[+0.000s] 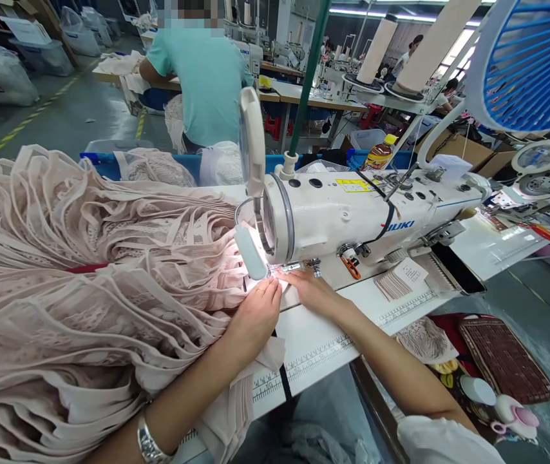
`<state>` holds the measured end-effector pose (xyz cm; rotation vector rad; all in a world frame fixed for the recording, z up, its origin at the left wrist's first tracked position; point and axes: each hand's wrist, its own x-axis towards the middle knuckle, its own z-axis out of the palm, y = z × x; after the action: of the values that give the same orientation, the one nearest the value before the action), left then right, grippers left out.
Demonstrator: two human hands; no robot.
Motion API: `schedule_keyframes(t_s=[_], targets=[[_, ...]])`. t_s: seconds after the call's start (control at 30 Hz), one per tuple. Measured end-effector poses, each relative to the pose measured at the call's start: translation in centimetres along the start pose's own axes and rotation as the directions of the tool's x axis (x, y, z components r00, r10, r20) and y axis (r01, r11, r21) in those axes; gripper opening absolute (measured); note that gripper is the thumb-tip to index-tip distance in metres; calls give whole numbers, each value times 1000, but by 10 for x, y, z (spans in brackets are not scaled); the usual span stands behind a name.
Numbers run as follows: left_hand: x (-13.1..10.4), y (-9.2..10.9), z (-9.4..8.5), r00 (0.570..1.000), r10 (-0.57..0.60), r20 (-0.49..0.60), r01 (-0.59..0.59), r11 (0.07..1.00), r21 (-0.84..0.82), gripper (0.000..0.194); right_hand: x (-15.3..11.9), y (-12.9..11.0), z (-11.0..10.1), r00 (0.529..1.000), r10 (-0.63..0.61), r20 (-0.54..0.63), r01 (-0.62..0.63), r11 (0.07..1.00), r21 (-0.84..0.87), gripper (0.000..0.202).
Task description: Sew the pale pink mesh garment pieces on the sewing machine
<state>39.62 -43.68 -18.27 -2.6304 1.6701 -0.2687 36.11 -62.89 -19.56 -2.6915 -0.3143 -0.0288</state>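
Note:
My left hand (259,309) presses with its fingers close together on pale pink fabric (287,293) at the needle area of a white sewing machine (323,216). Beside it, my right hand (308,290) reaches in from the right, its fingertips at the same fabric under the machine head. What my right fingers hold is too small to tell. A big heap of pale pink lace garments (76,258) covers the table's left side and reaches up to my left hand. A lamp lights the spot around my fingertips.
Cut fabric strips with a paper label (409,272) lie on the white table (313,345) right of my arm. A dark phone-like object (458,269) is at the edge. A blue fan (536,64) hangs upper right. A person in a teal shirt (207,77) sits ahead.

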Motion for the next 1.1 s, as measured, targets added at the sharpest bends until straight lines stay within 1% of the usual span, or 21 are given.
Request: schedule_keyframes(t_s=[0.1, 0.27, 0.5, 0.7, 0.8, 0.87, 0.93, 1.0, 1.1], targets=[[0, -1, 3, 999, -5, -35, 5, 1000, -2, 43, 1, -3, -3, 998, 45, 40, -45, 999, -16, 63], [-2, -3, 12, 993, -13, -117, 8, 999, -39, 43, 4, -12, -10, 986, 117, 116, -116, 993, -15, 68], [-5, -7, 22, 988, -45, -145, 24, 990, -140, 46, 5, -19, -16, 970, 172, 173, -173, 985, -12, 68], [-4, -7, 29, 977, -70, -200, 42, 989, -140, 47, 5, -21, -20, 977, 153, 150, -150, 988, -31, 70], [-4, -5, 32, 977, -84, -197, 58, 989, -135, 48, 5, -18, -17, 980, 147, 135, -145, 989, -25, 68], [-4, -3, 32, 975, -84, -206, 62, 992, -112, 47, 6, -15, -12, 989, 109, 98, -107, 994, -31, 66], [-5, -3, 29, 972, -73, -222, 59, 996, -70, 46, 7, -13, -7, 997, 63, 41, -61, 997, -56, 61], [-6, -6, 22, 976, -45, -213, 40, 999, -24, 43, 7, -12, -1, 999, 48, -24, -51, 993, -109, 55], [-8, -17, 6, 992, -8, -123, 9, 1000, 3, 33, 5, -11, 4, 994, 48, -96, -64, 984, -169, 49]])
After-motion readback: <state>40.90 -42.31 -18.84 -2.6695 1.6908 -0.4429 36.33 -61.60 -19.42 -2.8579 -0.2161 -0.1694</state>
